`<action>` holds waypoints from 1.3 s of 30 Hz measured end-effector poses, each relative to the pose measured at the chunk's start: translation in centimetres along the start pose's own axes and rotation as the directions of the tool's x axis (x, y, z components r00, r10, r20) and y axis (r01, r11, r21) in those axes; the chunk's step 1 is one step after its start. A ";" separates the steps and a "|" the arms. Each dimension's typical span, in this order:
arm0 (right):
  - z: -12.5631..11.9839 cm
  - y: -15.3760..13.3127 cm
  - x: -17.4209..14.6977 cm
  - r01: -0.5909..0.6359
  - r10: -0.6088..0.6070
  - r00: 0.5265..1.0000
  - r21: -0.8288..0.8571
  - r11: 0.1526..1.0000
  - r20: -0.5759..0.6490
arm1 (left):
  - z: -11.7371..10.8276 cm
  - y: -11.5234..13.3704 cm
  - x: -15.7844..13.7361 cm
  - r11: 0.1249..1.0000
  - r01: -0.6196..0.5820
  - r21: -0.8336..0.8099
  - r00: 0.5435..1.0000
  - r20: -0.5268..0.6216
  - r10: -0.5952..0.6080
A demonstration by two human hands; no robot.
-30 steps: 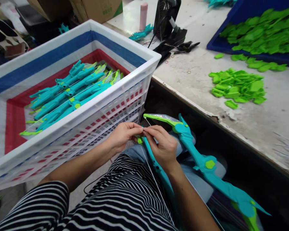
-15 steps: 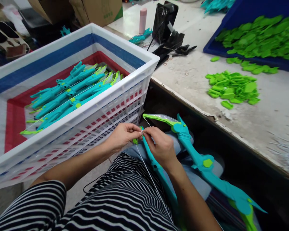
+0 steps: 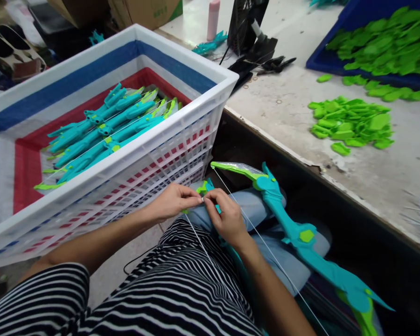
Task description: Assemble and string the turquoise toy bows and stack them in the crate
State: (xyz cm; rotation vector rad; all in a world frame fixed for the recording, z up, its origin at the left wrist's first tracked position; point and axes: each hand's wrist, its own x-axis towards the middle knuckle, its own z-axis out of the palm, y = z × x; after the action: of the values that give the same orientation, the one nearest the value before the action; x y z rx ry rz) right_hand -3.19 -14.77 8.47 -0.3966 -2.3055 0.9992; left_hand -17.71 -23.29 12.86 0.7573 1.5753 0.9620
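Note:
My left hand (image 3: 175,201) and my right hand (image 3: 227,215) meet above my lap, each closed in a pinch on a short bit of white string (image 3: 202,199). Just behind the fingertips shows the green and teal end of a toy bow (image 3: 205,187), its body mostly hidden under my right hand and forearm. Its white bowstring slants down across my striped shirt. To the right, another teal toy bow (image 3: 294,233) with green tips and a green centre badge lies across my knees, strung with a taut white string.
A white plastic crate (image 3: 182,128) with a striped liner stands at the left, several teal toy bows (image 3: 108,126) inside. On the worktable (image 3: 287,116) are a pile of green parts (image 3: 352,122), a blue bin (image 3: 322,51) of similar parts, a small black fan (image 3: 243,28) and a pink bottle (image 3: 213,21).
My hands have shifted slightly down, still pinching the string. The nearer bow's end now shows behind my fingers, and the farther bow's string is visible along more of its length. The view has shifted a little.

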 end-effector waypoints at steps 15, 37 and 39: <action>4.0 6.4 -3.5 -0.430 0.431 0.871 0.061 0.901 -0.236 | 0.1 -6.0 4.7 0.774 0.503 -0.386 0.861 0.149 -0.486; 2.9 -3.4 -0.6 -0.545 0.654 0.754 0.615 0.570 0.062 | -10.9 2.1 -0.1 0.957 0.135 0.257 0.984 0.078 -0.160; 2.6 -3.7 -0.9 -0.483 0.595 0.803 0.540 0.689 -0.040 | -11.0 2.8 -0.2 0.955 0.133 0.267 0.987 0.050 -0.151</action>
State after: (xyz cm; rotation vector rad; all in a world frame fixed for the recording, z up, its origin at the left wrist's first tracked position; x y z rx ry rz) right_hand -4.23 -19.20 9.43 -0.9468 -1.6465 1.7086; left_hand -28.44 -24.25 16.38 0.8379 1.6909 0.6220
